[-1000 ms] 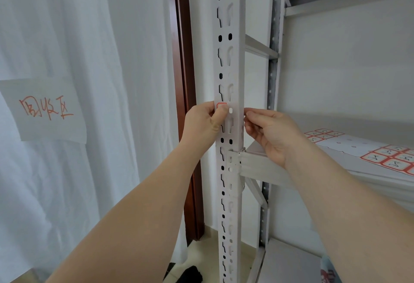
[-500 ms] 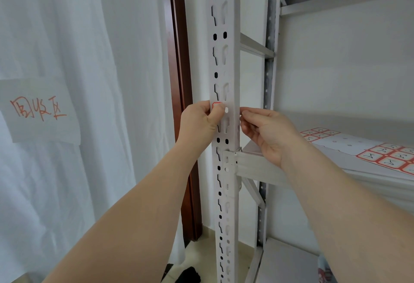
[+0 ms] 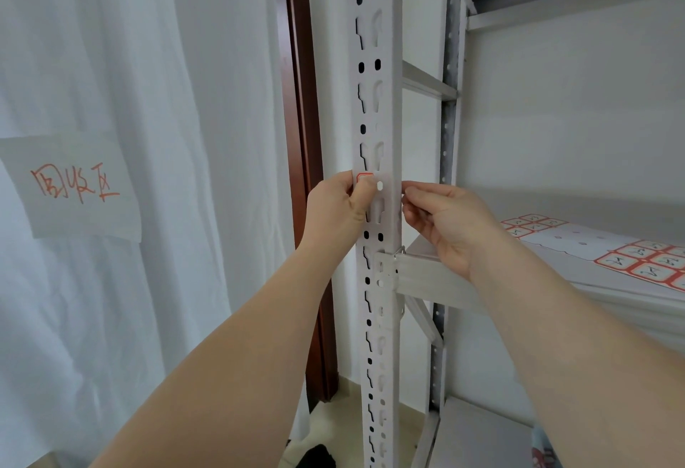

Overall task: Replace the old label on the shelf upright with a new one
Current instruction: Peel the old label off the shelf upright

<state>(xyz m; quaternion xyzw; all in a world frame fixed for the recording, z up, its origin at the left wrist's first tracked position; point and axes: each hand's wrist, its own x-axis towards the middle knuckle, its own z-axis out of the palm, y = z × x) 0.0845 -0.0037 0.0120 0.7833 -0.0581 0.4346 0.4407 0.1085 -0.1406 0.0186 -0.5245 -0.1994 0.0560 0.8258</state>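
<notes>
Two hands met at the white shelf upright [image 3: 378,115]. The left hand [image 3: 339,208], at nine o'clock of the post, pressed its thumb on a red-bordered label [image 3: 364,177] stuck to the post's front face (mostly covered). The right hand [image 3: 450,223], at three o'clock, had fingertips [image 3: 407,193] pinched together against the post's edge; what they held, I could not tell. Label sheets [image 3: 647,263] lay on the shelf [image 3: 593,282].

White perforated upright [image 3: 385,104] bears a red-bordered label [image 3: 364,176]; red-brown door frame [image 3: 302,97]; white curtain [image 3: 129,60].
</notes>
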